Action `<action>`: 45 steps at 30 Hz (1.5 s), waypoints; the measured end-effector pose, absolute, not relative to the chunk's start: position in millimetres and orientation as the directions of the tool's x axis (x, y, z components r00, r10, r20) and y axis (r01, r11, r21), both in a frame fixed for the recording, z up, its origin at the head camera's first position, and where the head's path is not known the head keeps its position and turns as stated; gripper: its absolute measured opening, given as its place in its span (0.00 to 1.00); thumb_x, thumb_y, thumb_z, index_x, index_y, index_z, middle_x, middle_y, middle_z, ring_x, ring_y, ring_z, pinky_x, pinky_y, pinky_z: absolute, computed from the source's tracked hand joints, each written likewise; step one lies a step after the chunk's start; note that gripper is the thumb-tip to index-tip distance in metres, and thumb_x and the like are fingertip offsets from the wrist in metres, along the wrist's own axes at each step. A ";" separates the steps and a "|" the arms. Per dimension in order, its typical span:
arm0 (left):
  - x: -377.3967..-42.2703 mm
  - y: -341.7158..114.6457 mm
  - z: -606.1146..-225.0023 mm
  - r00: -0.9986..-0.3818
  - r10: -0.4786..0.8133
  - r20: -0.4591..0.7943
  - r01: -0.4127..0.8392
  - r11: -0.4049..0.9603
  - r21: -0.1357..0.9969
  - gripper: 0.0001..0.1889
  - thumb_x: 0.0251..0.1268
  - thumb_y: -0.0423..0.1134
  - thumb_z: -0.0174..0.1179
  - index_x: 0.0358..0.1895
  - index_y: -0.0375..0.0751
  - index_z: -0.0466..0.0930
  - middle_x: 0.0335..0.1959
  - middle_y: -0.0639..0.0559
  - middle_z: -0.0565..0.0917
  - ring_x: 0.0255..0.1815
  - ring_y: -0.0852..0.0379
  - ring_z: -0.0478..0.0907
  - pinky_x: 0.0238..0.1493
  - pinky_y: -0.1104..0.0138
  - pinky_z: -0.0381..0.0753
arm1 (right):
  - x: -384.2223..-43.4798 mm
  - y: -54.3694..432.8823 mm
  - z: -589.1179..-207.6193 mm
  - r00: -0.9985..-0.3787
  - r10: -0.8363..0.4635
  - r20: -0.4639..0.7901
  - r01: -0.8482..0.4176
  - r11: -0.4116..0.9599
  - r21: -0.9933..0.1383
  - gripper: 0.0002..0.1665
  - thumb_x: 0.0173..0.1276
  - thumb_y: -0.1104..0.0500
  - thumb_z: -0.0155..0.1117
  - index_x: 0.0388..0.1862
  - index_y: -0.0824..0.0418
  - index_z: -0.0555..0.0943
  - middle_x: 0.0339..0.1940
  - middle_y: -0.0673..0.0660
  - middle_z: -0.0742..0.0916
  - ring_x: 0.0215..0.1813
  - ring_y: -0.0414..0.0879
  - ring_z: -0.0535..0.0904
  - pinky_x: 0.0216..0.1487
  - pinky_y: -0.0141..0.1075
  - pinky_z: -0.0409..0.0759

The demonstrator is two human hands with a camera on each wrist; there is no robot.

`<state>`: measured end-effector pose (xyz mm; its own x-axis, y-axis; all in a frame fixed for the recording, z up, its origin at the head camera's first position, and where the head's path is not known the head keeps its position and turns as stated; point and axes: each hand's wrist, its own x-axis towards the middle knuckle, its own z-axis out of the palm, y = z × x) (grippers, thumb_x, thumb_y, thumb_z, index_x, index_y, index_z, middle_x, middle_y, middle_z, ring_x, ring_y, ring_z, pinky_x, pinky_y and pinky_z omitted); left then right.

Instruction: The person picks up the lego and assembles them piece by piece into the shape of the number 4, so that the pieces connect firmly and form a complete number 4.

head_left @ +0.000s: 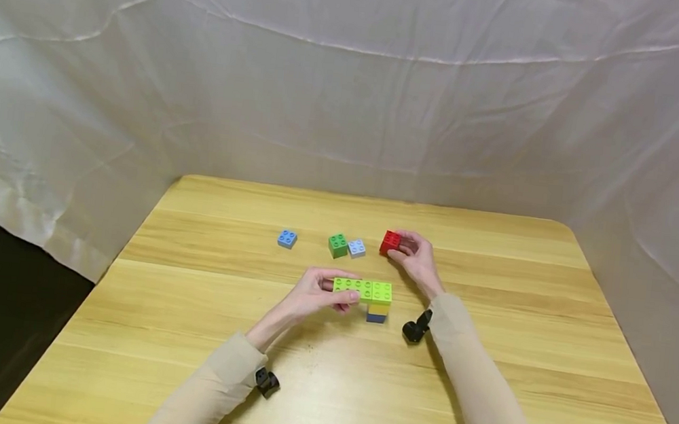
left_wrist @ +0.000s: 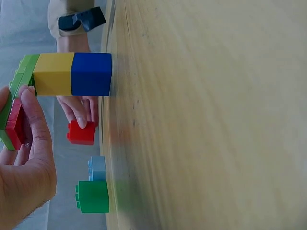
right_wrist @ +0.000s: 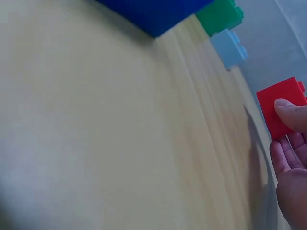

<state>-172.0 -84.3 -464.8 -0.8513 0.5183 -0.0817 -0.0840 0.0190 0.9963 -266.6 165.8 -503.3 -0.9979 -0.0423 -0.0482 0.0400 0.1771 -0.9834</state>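
Note:
My left hand [head_left: 311, 297] grips the long end of a toy building brick structure by its lime green top [head_left: 382, 293]. Under that top, a yellow brick [left_wrist: 53, 74] and a dark blue brick [left_wrist: 91, 74] form a leg at one end. At the gripped end, a thin red brick [left_wrist: 16, 125] shows beneath the lime green, partly hidden by the fingers. Beyond the structure, my right hand [head_left: 417, 259] pinches a red brick [head_left: 390, 243] between thumb and fingers, its studs facing up.
Left of the right hand, a light blue brick [head_left: 357, 248] lies beside a green brick [head_left: 337, 245]. Farther left is a blue brick [head_left: 287, 238]. The wooden table [head_left: 182, 320] backs onto a pale hanging cloth [head_left: 349, 110].

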 end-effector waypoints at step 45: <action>-177.8 -81.8 -467.2 -0.848 0.523 -0.087 -0.098 0.006 0.995 0.22 0.66 0.30 0.65 0.62 0.29 0.77 0.51 0.26 0.85 0.31 0.60 0.86 0.37 0.68 0.90 | -182.7 168.7 -480.4 -0.976 -0.061 0.208 -0.191 -0.205 -0.960 0.31 0.64 0.74 0.67 0.66 0.73 0.72 0.54 0.49 0.86 0.55 0.40 0.83 0.62 0.29 0.82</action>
